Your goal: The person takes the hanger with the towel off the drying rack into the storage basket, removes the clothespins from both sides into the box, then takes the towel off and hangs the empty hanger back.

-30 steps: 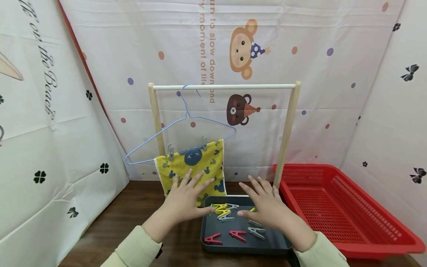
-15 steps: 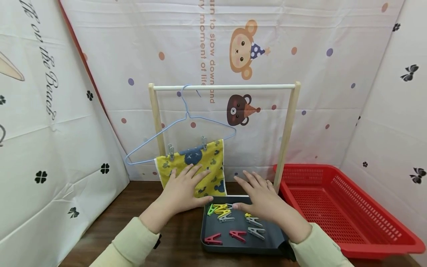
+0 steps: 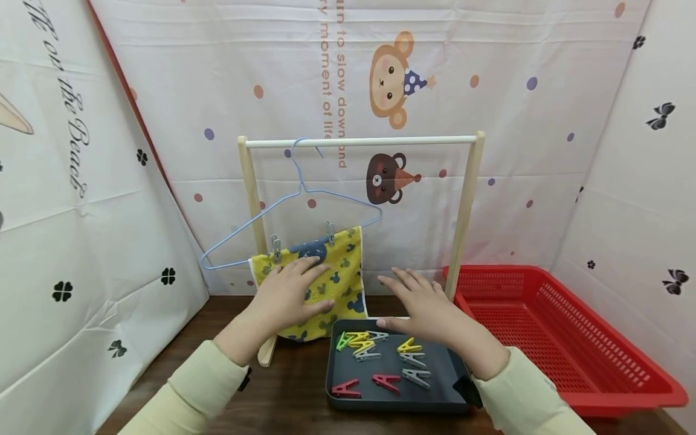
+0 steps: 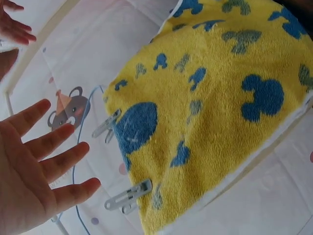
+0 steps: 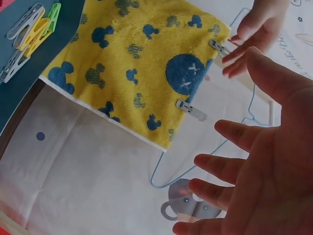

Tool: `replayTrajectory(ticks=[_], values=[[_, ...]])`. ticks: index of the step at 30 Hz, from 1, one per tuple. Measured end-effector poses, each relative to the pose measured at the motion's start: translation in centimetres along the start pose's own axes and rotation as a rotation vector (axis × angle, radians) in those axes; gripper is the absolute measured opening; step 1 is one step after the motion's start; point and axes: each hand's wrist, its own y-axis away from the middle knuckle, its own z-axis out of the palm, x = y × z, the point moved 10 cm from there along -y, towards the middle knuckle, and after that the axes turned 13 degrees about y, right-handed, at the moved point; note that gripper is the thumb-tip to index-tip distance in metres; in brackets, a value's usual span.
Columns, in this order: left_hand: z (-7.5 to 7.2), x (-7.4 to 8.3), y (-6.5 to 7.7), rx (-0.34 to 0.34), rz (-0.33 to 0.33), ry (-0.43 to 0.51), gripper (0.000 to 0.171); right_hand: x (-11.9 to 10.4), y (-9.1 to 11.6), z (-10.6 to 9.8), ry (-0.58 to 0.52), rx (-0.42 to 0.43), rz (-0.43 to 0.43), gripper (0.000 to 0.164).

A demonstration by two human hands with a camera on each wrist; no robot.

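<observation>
A yellow towel [image 3: 342, 278] with blue patterns hangs from a blue wire hanger [image 3: 261, 216], held along its top by two grey clothespins [image 3: 277, 250]. The hanger hooks over the white bar of a small wooden rack [image 3: 359, 142]. In front of the towel my left hand [image 3: 285, 296] is spread, fingers straight, holding nothing; it covers part of the cloth in the head view. My right hand [image 3: 426, 308] is spread too, above the back right of a dark tray [image 3: 375, 403], and holds nothing. The left wrist view shows both clothespins gripping the towel [image 4: 210, 117] edge.
Several clothespins lie in the tray: red ones [image 3: 386, 382] at the front, yellow [image 3: 409, 345], grey [image 3: 415, 377] and green [image 3: 342, 341] ones farther back. A red plastic basket [image 3: 614, 402] stands to the right. Printed cloth walls [image 3: 533, 223] enclose the dark wooden table [image 3: 190, 368].
Both hands have drawn upward, the left also moving left, baring more of the towel's lower part and the tray's yellow clothespin. Towel, hanger and rack stay in place; the head view has shifted slightly.
</observation>
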Motion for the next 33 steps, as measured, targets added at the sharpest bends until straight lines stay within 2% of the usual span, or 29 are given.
replayTrajectory(ticks=[5,8,13,17,19,21,25,29,33], values=[[-3.0,-0.5,-0.7,0.134,0.070,-0.015,0.057,0.1,0.5,0.2,-0.033,0.021,-0.016,0.077],[-5.1,-1.6,-1.5,0.176,0.060,-0.038,0.059,0.3,0.8,0.4,-0.067,0.038,-0.034,0.071],[-8.5,-4.5,-2.8,0.157,-0.068,-0.006,0.066,0.8,1.2,0.8,-0.100,0.061,-0.043,0.065],[-11.0,-7.0,-3.6,0.138,-0.164,0.123,0.061,1.3,1.3,1.3,-0.117,0.066,-0.020,0.062],[-11.8,-8.2,-3.9,0.104,-0.207,0.187,0.059,1.5,1.4,1.4,-0.114,0.069,-0.016,0.060],[-12.2,-9.3,-4.2,0.041,-0.238,0.228,0.059,1.4,1.5,1.4,-0.100,0.076,-0.022,0.059],[-12.3,-10.7,-4.6,-0.083,-0.236,0.236,0.057,1.3,1.8,1.3,-0.073,0.085,-0.036,0.055],[-11.9,-11.4,-4.6,-0.140,-0.218,0.254,0.050,1.5,2.0,1.7,-0.066,0.076,-0.029,0.051],[-10.9,-12.2,-4.5,-0.187,-0.252,0.371,0.046,1.7,2.2,2.1,-0.051,0.074,-0.032,0.048]])
